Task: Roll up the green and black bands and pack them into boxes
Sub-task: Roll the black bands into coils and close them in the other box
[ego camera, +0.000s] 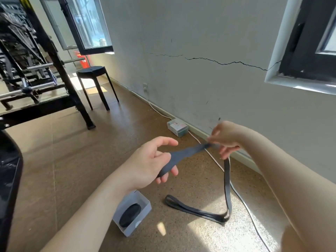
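A long black band [227, 186] stretches between my hands and hangs down to the floor, where its loop lies flat. My left hand [151, 162] grips one end, with the band running across the fingers. My right hand [225, 139] pinches the band further along, near the wall. On the floor below my left forearm stands an open white box [143, 206] with a rolled black band [130, 214] inside. A closed small box [177, 127] sits against the skirting board.
A black stool [96, 82] stands at the back left beside a black metal rack [45, 73]. A white cable [236, 193] runs along the floor by the wall. A dark chair edge [9, 170] is at the far left.
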Action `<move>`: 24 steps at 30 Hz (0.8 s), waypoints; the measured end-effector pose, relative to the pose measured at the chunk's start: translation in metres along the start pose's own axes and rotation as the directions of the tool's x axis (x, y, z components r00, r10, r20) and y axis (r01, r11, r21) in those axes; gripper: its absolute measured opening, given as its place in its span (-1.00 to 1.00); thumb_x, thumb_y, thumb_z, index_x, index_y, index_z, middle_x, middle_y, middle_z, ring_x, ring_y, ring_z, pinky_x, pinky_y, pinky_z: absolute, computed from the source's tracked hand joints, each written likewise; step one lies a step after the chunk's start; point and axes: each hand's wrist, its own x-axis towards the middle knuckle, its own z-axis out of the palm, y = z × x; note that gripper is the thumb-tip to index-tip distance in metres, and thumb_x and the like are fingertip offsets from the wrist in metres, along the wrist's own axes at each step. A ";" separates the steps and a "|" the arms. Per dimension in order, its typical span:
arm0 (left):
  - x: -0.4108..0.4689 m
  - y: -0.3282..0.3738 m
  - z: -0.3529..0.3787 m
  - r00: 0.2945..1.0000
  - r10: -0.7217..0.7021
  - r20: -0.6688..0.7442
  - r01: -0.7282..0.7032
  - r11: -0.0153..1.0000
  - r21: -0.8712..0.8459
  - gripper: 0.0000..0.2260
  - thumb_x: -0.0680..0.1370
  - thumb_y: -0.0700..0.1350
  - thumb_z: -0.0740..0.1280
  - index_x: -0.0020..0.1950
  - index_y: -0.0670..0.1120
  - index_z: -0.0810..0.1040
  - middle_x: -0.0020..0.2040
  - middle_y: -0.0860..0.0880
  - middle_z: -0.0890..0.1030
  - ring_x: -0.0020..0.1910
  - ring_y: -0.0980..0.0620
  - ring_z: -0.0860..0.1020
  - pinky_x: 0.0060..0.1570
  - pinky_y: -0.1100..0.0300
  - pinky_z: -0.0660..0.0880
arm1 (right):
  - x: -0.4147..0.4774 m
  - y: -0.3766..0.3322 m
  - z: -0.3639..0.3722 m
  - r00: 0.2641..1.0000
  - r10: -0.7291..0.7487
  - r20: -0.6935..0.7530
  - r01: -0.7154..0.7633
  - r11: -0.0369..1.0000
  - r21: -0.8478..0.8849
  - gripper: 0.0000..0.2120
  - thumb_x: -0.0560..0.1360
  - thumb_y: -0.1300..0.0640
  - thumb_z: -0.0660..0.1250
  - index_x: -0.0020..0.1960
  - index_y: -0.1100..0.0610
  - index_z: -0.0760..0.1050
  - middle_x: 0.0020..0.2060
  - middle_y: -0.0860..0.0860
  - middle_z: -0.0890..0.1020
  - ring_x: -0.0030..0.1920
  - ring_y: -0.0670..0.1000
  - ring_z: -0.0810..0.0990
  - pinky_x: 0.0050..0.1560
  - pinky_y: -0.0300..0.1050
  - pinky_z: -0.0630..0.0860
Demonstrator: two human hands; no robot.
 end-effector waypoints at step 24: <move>-0.010 -0.009 -0.042 0.983 0.137 -0.122 -0.169 0.936 -0.307 -0.64 0.41 -0.06 0.40 0.21 0.02 0.59 0.08 -0.04 0.66 0.06 -0.01 0.62 -0.09 0.16 0.58 | -0.025 -0.044 0.047 0.667 -0.660 0.347 0.403 0.711 0.577 -0.76 0.53 0.08 0.25 -0.06 0.17 0.65 -0.32 0.04 0.56 -0.33 -0.08 0.45 -0.32 -0.18 0.23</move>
